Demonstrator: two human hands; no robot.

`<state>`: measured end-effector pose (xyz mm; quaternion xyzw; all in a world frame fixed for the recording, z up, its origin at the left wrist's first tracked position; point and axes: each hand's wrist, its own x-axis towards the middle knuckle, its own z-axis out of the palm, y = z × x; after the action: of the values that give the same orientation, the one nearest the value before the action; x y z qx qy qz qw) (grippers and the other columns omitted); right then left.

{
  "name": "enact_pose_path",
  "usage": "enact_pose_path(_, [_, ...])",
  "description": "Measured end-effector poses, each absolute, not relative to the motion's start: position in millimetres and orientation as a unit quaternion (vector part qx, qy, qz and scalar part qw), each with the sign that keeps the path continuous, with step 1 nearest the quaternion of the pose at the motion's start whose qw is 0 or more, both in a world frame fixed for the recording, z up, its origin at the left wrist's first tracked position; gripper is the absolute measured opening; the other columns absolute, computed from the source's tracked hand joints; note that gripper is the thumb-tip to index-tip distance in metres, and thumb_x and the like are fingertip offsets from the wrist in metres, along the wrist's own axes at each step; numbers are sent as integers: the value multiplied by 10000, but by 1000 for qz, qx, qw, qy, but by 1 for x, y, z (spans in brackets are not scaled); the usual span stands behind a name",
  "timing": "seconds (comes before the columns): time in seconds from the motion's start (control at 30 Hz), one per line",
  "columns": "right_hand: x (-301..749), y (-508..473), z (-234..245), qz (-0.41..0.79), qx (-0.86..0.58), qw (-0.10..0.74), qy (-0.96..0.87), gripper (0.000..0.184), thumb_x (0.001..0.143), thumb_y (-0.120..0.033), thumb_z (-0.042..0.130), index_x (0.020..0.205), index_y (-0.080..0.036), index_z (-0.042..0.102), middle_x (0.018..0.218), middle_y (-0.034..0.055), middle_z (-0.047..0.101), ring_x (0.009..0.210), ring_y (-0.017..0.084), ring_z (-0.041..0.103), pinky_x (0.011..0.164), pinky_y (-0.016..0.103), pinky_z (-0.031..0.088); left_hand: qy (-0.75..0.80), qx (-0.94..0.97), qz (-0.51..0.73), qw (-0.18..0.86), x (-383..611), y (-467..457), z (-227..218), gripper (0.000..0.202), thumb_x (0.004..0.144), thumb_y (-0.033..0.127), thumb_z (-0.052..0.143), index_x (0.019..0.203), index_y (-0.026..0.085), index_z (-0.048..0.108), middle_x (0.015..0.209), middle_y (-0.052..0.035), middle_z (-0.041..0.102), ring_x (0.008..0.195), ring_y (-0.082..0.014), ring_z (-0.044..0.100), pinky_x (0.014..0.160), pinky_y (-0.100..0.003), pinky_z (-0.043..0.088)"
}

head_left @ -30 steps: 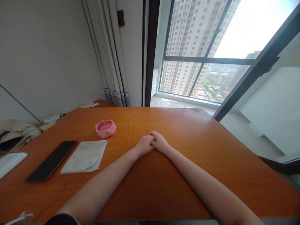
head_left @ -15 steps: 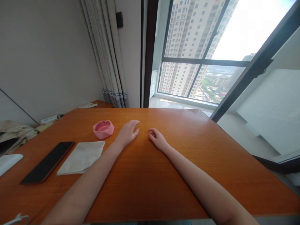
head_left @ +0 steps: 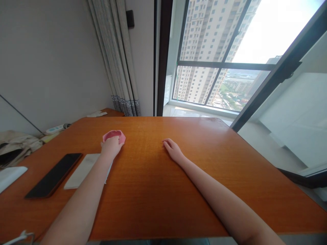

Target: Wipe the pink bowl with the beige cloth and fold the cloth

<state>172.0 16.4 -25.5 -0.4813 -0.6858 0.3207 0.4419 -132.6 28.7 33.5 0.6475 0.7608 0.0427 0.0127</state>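
My left hand [head_left: 110, 147] reaches over the near side of a pink ashtray [head_left: 114, 135] on the orange wooden table [head_left: 163, 190] and covers part of it; its fingers curl onto the ashtray's rim. My right hand [head_left: 173, 149] rests on the table at the centre with its fingers loosely curled and nothing in it. My left forearm crosses above a folded white cloth [head_left: 80, 167], hiding its right part.
A black phone [head_left: 54, 175] lies left of the cloth. A white object [head_left: 10, 177] sits at the left edge, a beige bag [head_left: 15, 144] and a power strip [head_left: 57, 128] behind it. Curtains [head_left: 117, 58] and a large window [head_left: 224, 54] stand beyond the table's far edge.
My clasped hands came apart. My left hand swung left across the table onto the pink ashtray. My right hand stayed near the centre.
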Motion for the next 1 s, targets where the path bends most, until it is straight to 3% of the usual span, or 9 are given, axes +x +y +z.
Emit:
enact_pose_path(0.2, [170, 19, -27, 328, -488, 485, -647, 275, 845, -424, 429, 944, -198, 548, 879, 41, 634, 859, 174, 598, 826, 317, 453, 702, 705, 97, 17, -99, 16, 49, 280, 817, 400, 462, 924, 161, 563, 987, -131, 655, 942, -292, 581, 813, -395, 420])
enact_pose_path(0.4, [176, 19, -23, 333, -489, 539, -600, 338, 846, -481, 430, 960, -198, 573, 1022, 69, 646, 1001, 199, 585, 907, 343, 440, 507, 848, 153, 40, -39, -15, 54, 174, 818, 354, 518, 783, 186, 548, 961, -96, 654, 938, -258, 571, 898, -397, 380])
enact_pose_path(0.67, [174, 18, -20, 349, -467, 538, -609, 407, 883, -483, 370, 1045, -201, 614, 1118, 78, 641, 1085, 208, 554, 977, 380, 402, 397, 900, 152, 92, -7, -33, 40, 148, 804, 333, 570, 838, 188, 558, 957, -70, 642, 948, -229, 563, 984, -424, 317])
enact_pose_path(1.0, [171, 15, -21, 319, -459, 495, -666, 306, 869, -401, 432, 1036, -209, 603, 1075, 60, 650, 1025, 191, 578, 940, 349, 429, 386, 910, 138, 63, -5, -28, 31, 161, 802, 338, 577, 852, 185, 567, 958, -70, 649, 966, -243, 560, 981, -453, 308])
